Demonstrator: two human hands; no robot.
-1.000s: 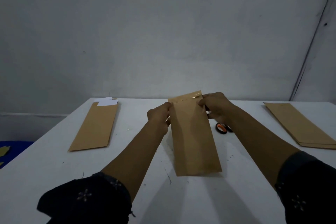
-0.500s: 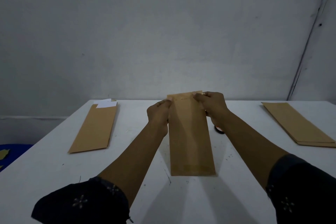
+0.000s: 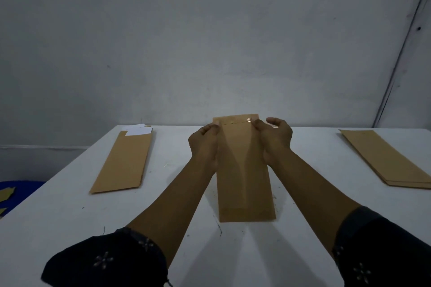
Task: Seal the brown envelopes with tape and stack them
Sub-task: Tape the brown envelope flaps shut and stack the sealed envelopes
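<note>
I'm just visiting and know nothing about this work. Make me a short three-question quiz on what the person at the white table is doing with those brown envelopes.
1. True or false: both hands hold the long brown paper envelope in the middle of the white table.
2. White paper sticks out of which brown envelopes? A: the pile at the person's left. B: the stack at the person's right.
3. Fill in: a shiny strip of clear ____ runs across the held envelope's far end.

Key
1. True: the left hand and the right hand pinch its two edges near the far end.
2. A.
3. Tape.
</note>
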